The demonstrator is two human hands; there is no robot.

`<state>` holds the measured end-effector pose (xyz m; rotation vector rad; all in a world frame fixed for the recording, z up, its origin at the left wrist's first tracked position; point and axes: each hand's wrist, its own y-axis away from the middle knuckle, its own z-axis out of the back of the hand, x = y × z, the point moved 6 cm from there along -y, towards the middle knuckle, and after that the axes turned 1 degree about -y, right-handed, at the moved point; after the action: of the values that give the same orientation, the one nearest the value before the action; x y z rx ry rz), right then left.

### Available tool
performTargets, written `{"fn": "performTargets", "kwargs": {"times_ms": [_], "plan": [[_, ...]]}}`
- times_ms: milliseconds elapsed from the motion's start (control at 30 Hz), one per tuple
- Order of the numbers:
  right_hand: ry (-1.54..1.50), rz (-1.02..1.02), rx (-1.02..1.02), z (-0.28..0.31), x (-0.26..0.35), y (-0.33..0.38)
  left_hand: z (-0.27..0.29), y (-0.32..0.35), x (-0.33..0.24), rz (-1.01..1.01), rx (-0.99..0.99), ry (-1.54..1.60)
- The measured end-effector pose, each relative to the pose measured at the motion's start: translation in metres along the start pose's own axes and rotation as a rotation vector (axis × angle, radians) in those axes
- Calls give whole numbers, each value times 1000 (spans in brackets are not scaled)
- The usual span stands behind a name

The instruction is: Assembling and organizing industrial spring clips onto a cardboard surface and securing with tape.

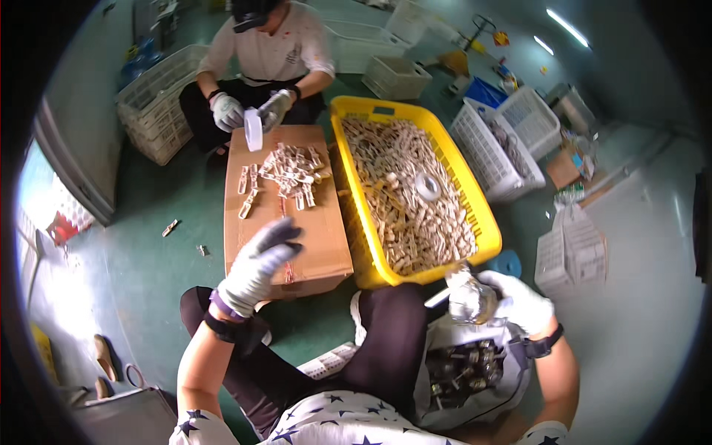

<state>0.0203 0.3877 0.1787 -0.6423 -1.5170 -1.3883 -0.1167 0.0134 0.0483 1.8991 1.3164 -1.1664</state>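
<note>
Left hand (259, 263) is loosely spread at bare near end of carton (320, 246); right hand (523, 300) grips shiny bundle (472, 299) near yellow crate (486, 233).

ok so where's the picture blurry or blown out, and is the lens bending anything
Head view: the left hand looks soft and smeared, its fingers especially; head view, far left: glare whitens the floor; head view, upper right: the ceiling lights burn out white; head view, whole frame: fisheye distortion, with black corners.
</note>
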Motion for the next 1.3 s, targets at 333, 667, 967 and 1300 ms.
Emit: {"fn": "performTargets", "kwargs": {"times_ms": [333,667,967,1300], "plan": [[-791,-76,635,-166,7,-227,-5,-56,-9,-303,246,5],[139,109,0,-85,54,-428,118,-72,21,3,-328,180],[1000,113,-577,18,69,-636,132,-101,41,152,-357,120],[613,318,-621,37,30,-687,128,-122,62,185,-320,-69]]}}
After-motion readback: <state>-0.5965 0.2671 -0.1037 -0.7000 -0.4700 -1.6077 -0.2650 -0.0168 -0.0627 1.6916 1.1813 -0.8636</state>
